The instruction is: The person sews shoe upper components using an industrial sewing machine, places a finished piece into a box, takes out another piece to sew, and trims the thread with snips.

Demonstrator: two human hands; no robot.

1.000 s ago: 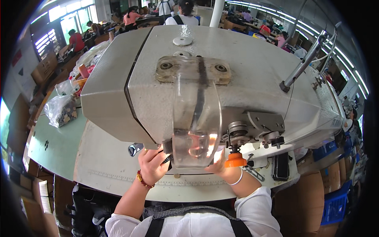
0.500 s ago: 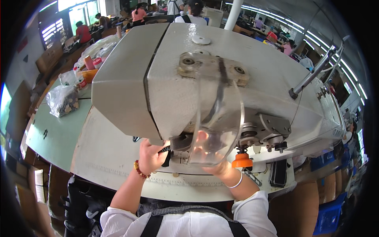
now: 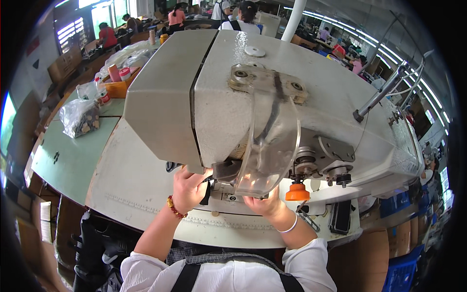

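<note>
A large grey-white industrial sewing machine [image 3: 165, 92] fills the middle of the view. My left hand [image 3: 189, 189], with a beaded bracelet at the wrist, is closed under the left end of its head. Beside those fingers hangs a black strip [image 3: 206, 194]; what they grip is mostly hidden. Under the clear plastic guard [image 3: 272, 151] my right hand [image 3: 266, 203] is closed, a white bangle on its wrist. A small dark edge shows at its fingertips, too little to name. Between the hands lies the metal plate [image 3: 228, 196] of the machine bed.
An orange knob [image 3: 297, 192] sits just right of my right hand. A black oblong case [image 3: 340, 217] lies on the table's right. To the left are a plastic bag [image 3: 81, 118] and an orange box [image 3: 119, 88] with thread spools. People work in the background.
My right hand has come slightly down and left, its fingers now lower beneath the guard. My left hand remains under the machine head. The whole view has shifted a little.
</note>
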